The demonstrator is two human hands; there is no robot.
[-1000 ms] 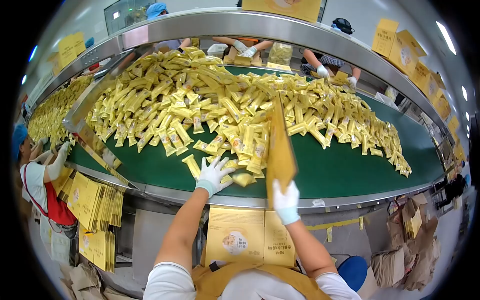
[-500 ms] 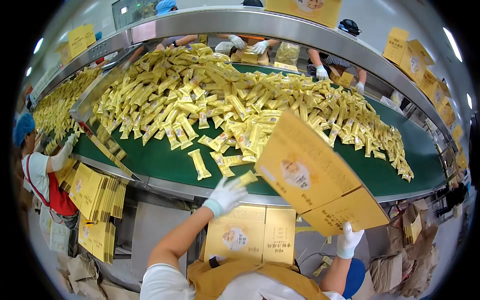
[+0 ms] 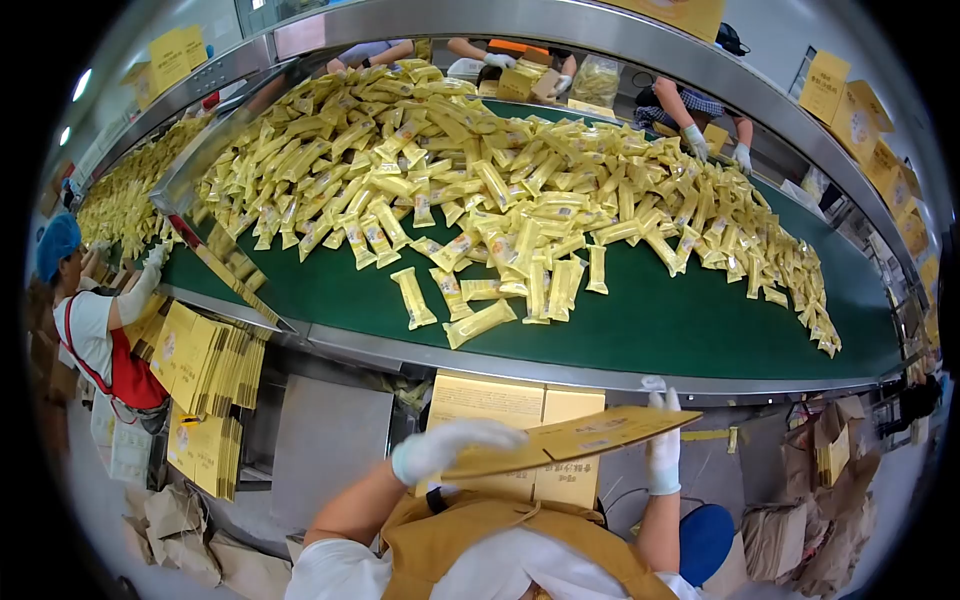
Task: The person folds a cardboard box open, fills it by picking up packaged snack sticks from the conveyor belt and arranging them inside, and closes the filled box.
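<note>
A flat, folded yellow cardboard box (image 3: 580,440) is tilted nearly edge-on in front of my body. My right hand (image 3: 662,440), in a white glove, grips its right end with the fingers pointing up. Gloved too and a little blurred, my left hand (image 3: 455,447) has its fingers stretched out along the box's left end. Below it lie more flat yellow boxes (image 3: 490,400), partly covered by the held one. On the green belt (image 3: 600,340) just beyond, a yellow wrapped snack bar (image 3: 480,325) lies nearest the front edge, before a large heap of snack bars (image 3: 430,170).
A metal rail (image 3: 640,45) arches over the belt's far side, where co-workers' gloved hands (image 3: 697,142) show. At the left stands a co-worker in a red apron (image 3: 125,365), beside stacked flat boxes (image 3: 205,360). Brown paper sacks (image 3: 785,540) lie on the right floor.
My left hand has let go of a snack bar, which now lies on the belt, and has come back to the box. The held box has swung down from upright to nearly level.
</note>
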